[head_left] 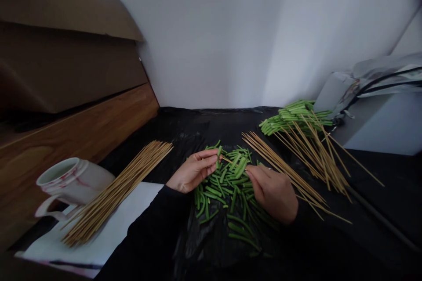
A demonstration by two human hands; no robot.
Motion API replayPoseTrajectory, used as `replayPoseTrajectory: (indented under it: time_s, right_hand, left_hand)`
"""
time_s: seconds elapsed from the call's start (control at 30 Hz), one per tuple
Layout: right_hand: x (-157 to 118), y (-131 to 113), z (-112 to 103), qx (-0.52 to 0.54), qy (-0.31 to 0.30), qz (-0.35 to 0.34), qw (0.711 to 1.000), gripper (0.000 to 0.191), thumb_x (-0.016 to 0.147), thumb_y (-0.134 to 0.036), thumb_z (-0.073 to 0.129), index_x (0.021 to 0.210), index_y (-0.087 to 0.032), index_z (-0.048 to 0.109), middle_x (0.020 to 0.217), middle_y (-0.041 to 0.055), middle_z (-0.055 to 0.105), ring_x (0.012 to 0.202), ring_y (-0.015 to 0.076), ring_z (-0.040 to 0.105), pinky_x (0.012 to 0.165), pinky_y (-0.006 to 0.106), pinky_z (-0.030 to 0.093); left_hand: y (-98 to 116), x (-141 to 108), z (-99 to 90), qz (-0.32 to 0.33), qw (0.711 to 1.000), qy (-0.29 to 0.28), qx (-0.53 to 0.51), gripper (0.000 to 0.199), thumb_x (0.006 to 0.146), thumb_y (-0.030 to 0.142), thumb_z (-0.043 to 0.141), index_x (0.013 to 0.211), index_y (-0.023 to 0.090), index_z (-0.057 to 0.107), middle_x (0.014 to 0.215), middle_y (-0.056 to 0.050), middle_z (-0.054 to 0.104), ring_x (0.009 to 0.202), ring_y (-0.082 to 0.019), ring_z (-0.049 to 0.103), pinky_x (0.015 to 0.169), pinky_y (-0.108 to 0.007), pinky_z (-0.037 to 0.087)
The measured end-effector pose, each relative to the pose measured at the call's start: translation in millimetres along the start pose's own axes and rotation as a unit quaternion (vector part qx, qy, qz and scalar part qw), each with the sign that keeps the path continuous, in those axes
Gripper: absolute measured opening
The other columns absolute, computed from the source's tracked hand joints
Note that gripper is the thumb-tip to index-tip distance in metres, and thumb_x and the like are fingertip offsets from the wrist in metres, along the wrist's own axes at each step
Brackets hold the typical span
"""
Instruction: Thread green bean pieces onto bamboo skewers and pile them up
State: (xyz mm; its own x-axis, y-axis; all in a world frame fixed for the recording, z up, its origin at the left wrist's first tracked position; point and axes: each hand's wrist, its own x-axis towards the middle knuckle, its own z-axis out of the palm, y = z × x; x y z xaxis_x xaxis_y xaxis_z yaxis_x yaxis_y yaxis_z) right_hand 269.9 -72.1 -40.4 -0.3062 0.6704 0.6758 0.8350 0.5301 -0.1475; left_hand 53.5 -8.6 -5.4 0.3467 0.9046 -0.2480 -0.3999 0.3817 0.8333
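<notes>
Between thumb and fingers my left hand (194, 170) pinches a short piece of green bean (219, 156), at the tip of a thin wooden skewer (226, 159). My right hand (275, 191) is closed around that skewer, just behind several bean pieces (241, 167) threaded crosswise on it. Whether the tip has entered the left piece, I cannot tell. Below both hands a loose heap of cut green beans (214, 192) lies spread on black plastic sheeting (204, 246).
Bundled skewers (118, 197) lean by a white mug (77, 180) on white paper (132, 210) at left. More skewers (280, 162) lie right, near threaded green bean skewers (296, 116). A cardboard box (72, 66) stands left; a pale wall (211, 35) rises behind.
</notes>
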Motion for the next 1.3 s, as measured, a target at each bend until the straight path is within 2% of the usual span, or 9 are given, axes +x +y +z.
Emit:
replayPoseTrajectory:
  time_s: [0.17, 0.77, 1.03, 1.3]
  right_hand:
    - [-0.8, 1.3, 0.4, -0.003, -0.015, 0.002, 1.000, 0.022, 0.090, -0.015, 0.041, 0.097, -0.017, 0.062, 0.080, 0.0034, 0.064, 0.072, 0.0143, 0.058, 0.066, 0.027, 0.038]
    - [0.0, 0.1, -0.6, -0.013, -0.007, 0.002, 1.000, 0.022, 0.090, -0.015, 0.041, 0.095, -0.017, 0.062, 0.077, 0.0029, 0.063, 0.069, 0.0140, 0.057, 0.064, 0.027, 0.035]
    - [-0.6, 0.4, 0.0, -0.013, -0.011, 0.002, 1.000, 0.021, 0.090, -0.014, 0.041, 0.093, -0.017, 0.062, 0.077, 0.0032, 0.063, 0.068, 0.0144, 0.057, 0.064, 0.028, 0.035]
    - [-1.5, -0.2, 0.9, -0.008, -0.015, 0.005, 1.000, 0.022, 0.089, -0.011, 0.041, 0.095, -0.017, 0.062, 0.079, 0.0038, 0.064, 0.073, 0.0144, 0.060, 0.068, 0.026, 0.038]
  left_hand:
    - [-1.1, 0.4, -1.7, 0.004, 1.000, -0.002, 0.000, 0.020, 0.071, 0.005, 0.072, 0.089, 0.012, 0.073, 0.087, -0.007, 0.072, 0.081, -0.011, 0.066, 0.077, -0.020, 0.050]
    - [-2.6, 0.7, -2.1, 0.004, 1.000, -0.006, 0.014, 0.024, 0.069, 0.011, 0.076, 0.093, 0.012, 0.073, 0.089, -0.007, 0.072, 0.081, -0.011, 0.064, 0.076, -0.021, 0.049]
    - [-4.0, 1.0, -1.6, 0.006, 0.999, 0.002, 0.032, 0.022, 0.067, 0.014, 0.079, 0.088, 0.013, 0.074, 0.086, -0.006, 0.072, 0.079, -0.010, 0.064, 0.074, -0.019, 0.049]
    - [-6.2, 2.0, -1.9, 0.033, 0.997, 0.014, 0.069, 0.024, 0.062, 0.018, 0.082, 0.085, 0.013, 0.075, 0.086, -0.006, 0.072, 0.075, -0.009, 0.062, 0.075, -0.022, 0.048]
